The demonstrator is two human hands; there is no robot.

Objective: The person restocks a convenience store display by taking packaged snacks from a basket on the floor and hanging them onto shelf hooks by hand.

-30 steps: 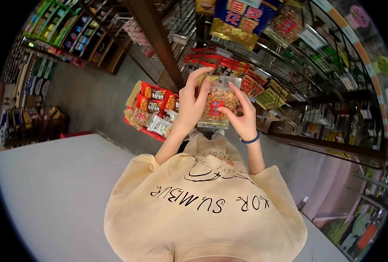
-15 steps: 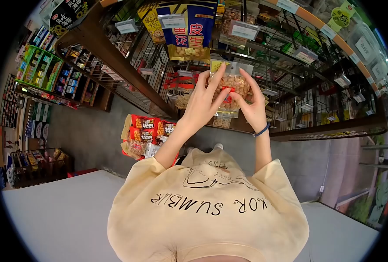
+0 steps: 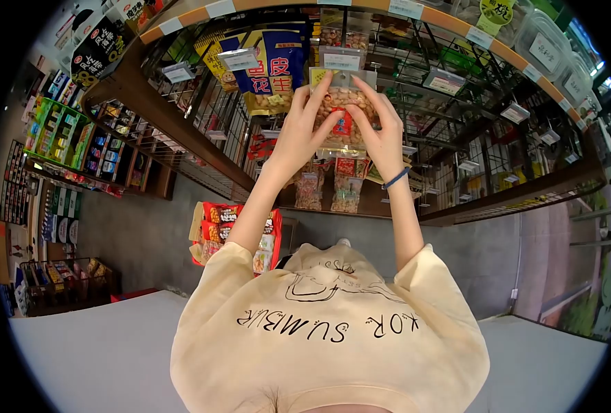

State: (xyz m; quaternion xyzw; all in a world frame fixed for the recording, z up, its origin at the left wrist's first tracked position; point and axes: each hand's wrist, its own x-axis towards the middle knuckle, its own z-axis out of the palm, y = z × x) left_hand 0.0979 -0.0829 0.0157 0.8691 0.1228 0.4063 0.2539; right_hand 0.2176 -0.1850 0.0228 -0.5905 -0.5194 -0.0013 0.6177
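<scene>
A clear bag of nuts with a red label (image 3: 352, 100) is held upright between my two hands, in front of the shelf rack. My left hand (image 3: 304, 131) grips its left side, and my right hand (image 3: 381, 131) grips its right side, with a dark blue band on that wrist. Both thumbs press on the front near the red label. Just behind the bag's top is a price tag (image 3: 340, 58) on the rack. To the left of the bag hangs a blue and gold packet (image 3: 278, 62).
Below the rack's hooks, small nut bags (image 3: 346, 189) stand on the lower shelf. A red basket of snack packets (image 3: 216, 224) is on the floor at the left. Clear tubs (image 3: 543, 47) sit at the upper right. Another display shelf (image 3: 57, 134) stands farther left.
Both hands have raised the nut bag toward the rack's price tags and hanging bags. The view has shifted, showing more of the upper shelf and its tags.
</scene>
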